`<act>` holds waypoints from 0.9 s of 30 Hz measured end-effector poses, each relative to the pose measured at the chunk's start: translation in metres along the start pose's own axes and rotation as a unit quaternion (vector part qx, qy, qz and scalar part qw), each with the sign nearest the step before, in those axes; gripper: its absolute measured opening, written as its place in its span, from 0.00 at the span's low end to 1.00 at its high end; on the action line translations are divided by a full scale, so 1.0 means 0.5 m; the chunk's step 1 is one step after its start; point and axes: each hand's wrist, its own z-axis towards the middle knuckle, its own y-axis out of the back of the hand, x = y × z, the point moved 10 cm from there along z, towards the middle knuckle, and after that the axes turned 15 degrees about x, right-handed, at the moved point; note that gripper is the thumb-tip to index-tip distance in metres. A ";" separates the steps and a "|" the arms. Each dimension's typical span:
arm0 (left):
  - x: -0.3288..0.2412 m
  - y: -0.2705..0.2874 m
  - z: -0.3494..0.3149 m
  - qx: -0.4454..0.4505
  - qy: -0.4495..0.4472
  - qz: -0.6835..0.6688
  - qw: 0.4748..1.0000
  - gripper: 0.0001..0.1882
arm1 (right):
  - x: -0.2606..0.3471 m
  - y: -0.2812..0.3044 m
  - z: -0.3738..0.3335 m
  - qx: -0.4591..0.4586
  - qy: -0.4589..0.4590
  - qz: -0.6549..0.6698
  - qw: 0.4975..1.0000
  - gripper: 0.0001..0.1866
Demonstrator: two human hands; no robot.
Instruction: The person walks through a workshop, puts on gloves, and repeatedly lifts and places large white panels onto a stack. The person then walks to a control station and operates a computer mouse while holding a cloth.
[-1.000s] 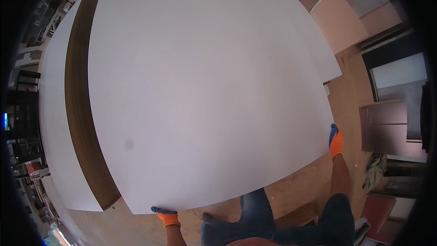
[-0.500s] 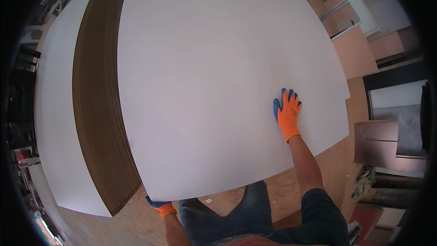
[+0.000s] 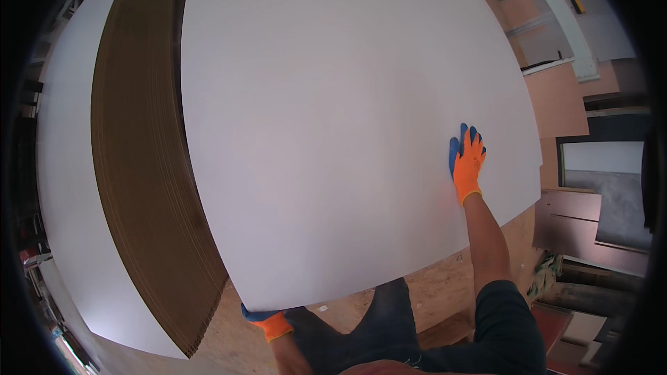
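A large white sheet [image 3: 326,139] fills the middle of the view, its near edge in front of my legs. At its near left corner my left hand [image 3: 272,322], in an orange glove with blue fingers, is closed on the edge; part of the fingers is hidden beneath the sheet. Flat on top, toward the right side, lies my right hand [image 3: 470,160] in a matching glove, fingers extended and pointing away from me. To the left stands a thick stack of white-topped boards [image 3: 69,187], whose brown layered edges [image 3: 142,160] face the sheet.
Brown flooring [image 3: 240,333] shows below the sheet's near edge. On the right are pinkish panels [image 3: 556,103], a dark-framed panel [image 3: 603,156] and brownish boards [image 3: 566,219]. A pale beam [image 3: 566,14] runs along the upper right.
My right hand has shifted right and slightly farther away. The sheet's near left corner, with my left hand, is farther right, and the stack appears farther left; the whole view has also shifted.
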 end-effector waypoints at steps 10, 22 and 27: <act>-0.123 -0.176 0.122 0.146 0.034 0.250 0.957 0.18 | -0.009 0.036 0.266 -0.040 0.011 -0.032 0.999 0.35; 0.063 -0.260 0.085 -0.086 0.216 -0.649 0.724 0.34 | -0.001 0.050 0.314 -0.089 0.117 -0.004 0.989 0.30; 0.104 -0.236 0.084 -0.087 0.233 -0.453 0.856 0.22 | -0.027 0.021 0.348 -0.050 0.004 -0.209 0.977 0.26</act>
